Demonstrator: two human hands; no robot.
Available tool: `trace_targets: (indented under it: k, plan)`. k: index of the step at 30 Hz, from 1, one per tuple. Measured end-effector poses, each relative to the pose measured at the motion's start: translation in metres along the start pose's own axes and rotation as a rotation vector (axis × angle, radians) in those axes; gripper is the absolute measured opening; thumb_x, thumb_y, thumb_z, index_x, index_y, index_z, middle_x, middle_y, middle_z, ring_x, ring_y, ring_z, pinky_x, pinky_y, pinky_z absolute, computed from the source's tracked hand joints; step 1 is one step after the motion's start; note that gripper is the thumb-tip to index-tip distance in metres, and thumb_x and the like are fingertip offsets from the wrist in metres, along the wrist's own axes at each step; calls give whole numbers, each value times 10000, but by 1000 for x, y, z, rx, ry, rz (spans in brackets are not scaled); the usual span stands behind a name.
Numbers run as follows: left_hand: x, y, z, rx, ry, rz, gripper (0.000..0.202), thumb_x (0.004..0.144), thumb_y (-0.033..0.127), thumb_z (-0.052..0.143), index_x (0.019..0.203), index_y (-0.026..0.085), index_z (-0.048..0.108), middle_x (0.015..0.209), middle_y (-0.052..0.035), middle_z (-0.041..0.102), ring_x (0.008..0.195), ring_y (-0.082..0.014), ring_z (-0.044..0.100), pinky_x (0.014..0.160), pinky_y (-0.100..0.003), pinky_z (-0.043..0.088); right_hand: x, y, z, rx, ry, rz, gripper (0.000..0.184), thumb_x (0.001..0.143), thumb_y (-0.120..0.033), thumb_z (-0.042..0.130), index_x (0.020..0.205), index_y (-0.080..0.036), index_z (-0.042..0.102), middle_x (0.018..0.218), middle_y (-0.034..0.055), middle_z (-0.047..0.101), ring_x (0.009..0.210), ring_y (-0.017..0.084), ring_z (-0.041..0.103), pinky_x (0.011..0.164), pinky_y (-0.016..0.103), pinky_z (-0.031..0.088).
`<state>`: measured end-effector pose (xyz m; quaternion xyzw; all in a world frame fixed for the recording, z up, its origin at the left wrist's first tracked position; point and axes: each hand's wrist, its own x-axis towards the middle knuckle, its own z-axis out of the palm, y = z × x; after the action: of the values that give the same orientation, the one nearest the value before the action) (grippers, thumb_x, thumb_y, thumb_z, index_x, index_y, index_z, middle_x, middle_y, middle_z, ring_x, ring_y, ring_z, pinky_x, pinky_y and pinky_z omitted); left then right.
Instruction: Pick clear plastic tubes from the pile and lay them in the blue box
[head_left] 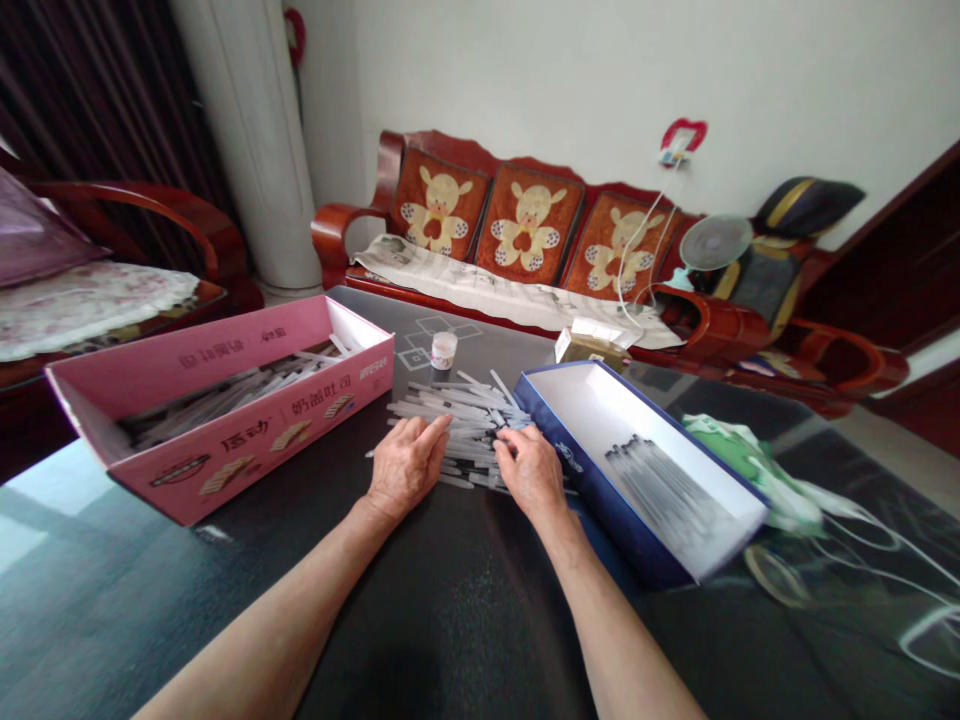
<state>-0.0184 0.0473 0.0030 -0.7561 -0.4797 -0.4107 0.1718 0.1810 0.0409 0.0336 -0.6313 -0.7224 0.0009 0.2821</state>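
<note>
A loose pile of slim, translucent white plastic tubes (472, 405) lies on the dark table between two boxes. My left hand (409, 462) rests at the pile's left side, index finger stretched over the tubes and the other fingers curled; what they hold, if anything, is hidden. At the pile's right side, my right hand (531, 465) has thumb and index finger drawn together at a small dark tube end. Beside it stands an open blue box (607, 500) with a white inside, where dark-tipped tubes (660, 490) lie side by side. More tubes fill part of the open pink box (300, 425) on the left.
Behind the pile stands a small white tub (444, 350). A small brown-gold box (589, 346) with white paper sits behind the blue box. Green and white plastic bags (739, 460), a roll of tape (776, 575) and white cords (930, 640) lie on the right.
</note>
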Motion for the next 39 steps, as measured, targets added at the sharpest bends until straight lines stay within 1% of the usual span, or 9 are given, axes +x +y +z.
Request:
trace_targets:
  k: [8, 14, 19, 23, 25, 29, 31, 36, 39]
  plan:
    - [-1, 0, 1, -62, -40, -6, 269, 935, 283, 460, 1143, 195, 606, 719, -24, 558, 701, -158, 498, 646, -253, 413, 1, -4, 3, -16, -5, -9, 117, 804, -220, 589, 841, -207, 699, 814, 56, 635, 745, 186, 617, 708, 284, 467]
    - [1, 2, -2, -118, -57, 7, 264, 936, 278, 453, 1128, 175, 603, 738, -32, 562, 717, -163, 505, 670, -265, 434, -2, -2, 3, 229, 137, -26, 98, 785, -229, 569, 826, -184, 646, 826, 46, 654, 677, 151, 619, 696, 270, 491]
    - [1, 5, -4, -164, -107, 24, 256, 939, 283, 442, 1106, 175, 604, 754, -33, 570, 735, -162, 519, 698, -271, 447, -11, -9, -1, 451, 204, 121, 123, 765, -286, 587, 827, -182, 613, 719, 15, 663, 603, 140, 606, 611, 246, 494]
    - [1, 4, -3, -136, -106, -2, 258, 942, 294, 433, 1096, 187, 610, 756, -37, 583, 746, -161, 529, 691, -264, 442, -19, -2, -14, 384, 131, 25, 211, 791, -270, 535, 949, -178, 640, 766, 31, 662, 660, 152, 608, 658, 262, 490]
    - [1, 3, -2, -129, -103, -2, 257, 940, 296, 436, 1092, 189, 613, 745, -35, 581, 740, -160, 530, 679, -261, 437, -22, 8, -21, 309, 98, -15, 203, 804, -261, 502, 921, -179, 647, 801, 46, 665, 705, 165, 611, 696, 279, 483]
    - [0, 2, -2, -126, -90, 5, 257, 939, 300, 437, 1088, 189, 615, 733, -31, 578, 726, -156, 529, 667, -256, 430, -28, 30, -32, 250, 64, 111, 176, 815, -253, 463, 864, -182, 617, 736, 28, 658, 655, 166, 601, 639, 274, 470]
    - [0, 2, -1, -130, -91, 6, 257, 938, 300, 441, 1092, 188, 614, 732, -29, 577, 726, -156, 530, 669, -252, 427, -30, 36, -36, 229, 44, 104, 157, 807, -238, 476, 851, -186, 617, 733, 23, 650, 649, 162, 596, 638, 270, 469]
    - [-1, 1, 1, -144, -94, 7, 253, 936, 295, 453, 1100, 182, 610, 744, -27, 578, 732, -158, 534, 676, -252, 423, -38, 24, -39, 242, -129, -120, 152, 793, -162, 541, 854, -219, 669, 889, 31, 634, 789, 150, 607, 744, 261, 480]
    - [-2, 0, 2, -147, -91, 6, 251, 936, 293, 453, 1098, 182, 609, 743, -26, 579, 732, -157, 536, 676, -252, 424, -44, 13, -35, 197, -239, -173, 171, 774, -132, 585, 874, -237, 675, 902, 21, 615, 852, 158, 603, 773, 266, 476]
